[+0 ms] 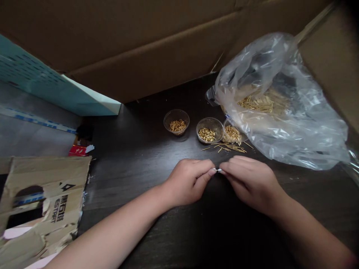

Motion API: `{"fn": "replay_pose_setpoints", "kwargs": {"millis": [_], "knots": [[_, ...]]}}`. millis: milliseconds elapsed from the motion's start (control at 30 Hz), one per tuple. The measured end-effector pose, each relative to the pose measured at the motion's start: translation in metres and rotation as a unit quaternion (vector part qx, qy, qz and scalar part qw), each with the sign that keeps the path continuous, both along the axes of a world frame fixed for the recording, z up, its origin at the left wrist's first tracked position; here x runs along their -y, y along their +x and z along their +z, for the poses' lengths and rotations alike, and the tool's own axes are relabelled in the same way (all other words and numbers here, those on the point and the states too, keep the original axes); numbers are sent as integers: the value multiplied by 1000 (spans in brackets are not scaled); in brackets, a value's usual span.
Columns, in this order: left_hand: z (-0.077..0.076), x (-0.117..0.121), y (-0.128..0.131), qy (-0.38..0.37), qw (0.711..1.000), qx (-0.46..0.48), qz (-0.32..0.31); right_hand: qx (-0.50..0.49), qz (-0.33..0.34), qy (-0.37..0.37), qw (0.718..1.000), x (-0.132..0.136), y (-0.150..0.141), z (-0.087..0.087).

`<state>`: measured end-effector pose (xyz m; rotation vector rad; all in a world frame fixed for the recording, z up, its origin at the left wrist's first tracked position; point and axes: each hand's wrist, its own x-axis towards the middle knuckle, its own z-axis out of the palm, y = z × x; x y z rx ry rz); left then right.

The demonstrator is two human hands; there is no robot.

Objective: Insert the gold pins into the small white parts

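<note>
My left hand (193, 181) and my right hand (249, 183) meet low over the dark table, fingertips almost touching. Both are closed in a pinch. A tiny, thin, light metal pin (217, 170) shows in the narrow gap between them, its ends hidden by the fingers. Just beyond the hands, several loose gold pins (231, 147) lie scattered on the table. Behind these stand a clear cup of short gold pieces (207, 135) and, against it, another small cup of thin gold pins (231, 133). Farther left is a third clear cup (177, 126), also holding gold pieces.
A large clear plastic bag (303, 138) with many gold pins inside fills the right side. Cardboard walls (157, 56) rise at the back and right. To the left are a light-blue box (92, 102), a red packet (77, 150) and a torn cardboard box (70, 179).
</note>
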<state>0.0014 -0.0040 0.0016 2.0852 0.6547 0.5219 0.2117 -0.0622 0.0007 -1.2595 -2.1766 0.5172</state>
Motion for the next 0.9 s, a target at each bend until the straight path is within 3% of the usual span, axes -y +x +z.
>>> {"fn": "replay_pose_setpoints", "kwargs": {"millis": [233,467,900], "knots": [[-5,9,1,117,992,-16,32,-68,-32,-31,997,0,-11,2],[0,7,2,15,999,27,31,-27,-41,20,999,2,-17,2],[0,4,1,-16,998,32,42,-91,-51,-19,994,1,-12,4]]}}
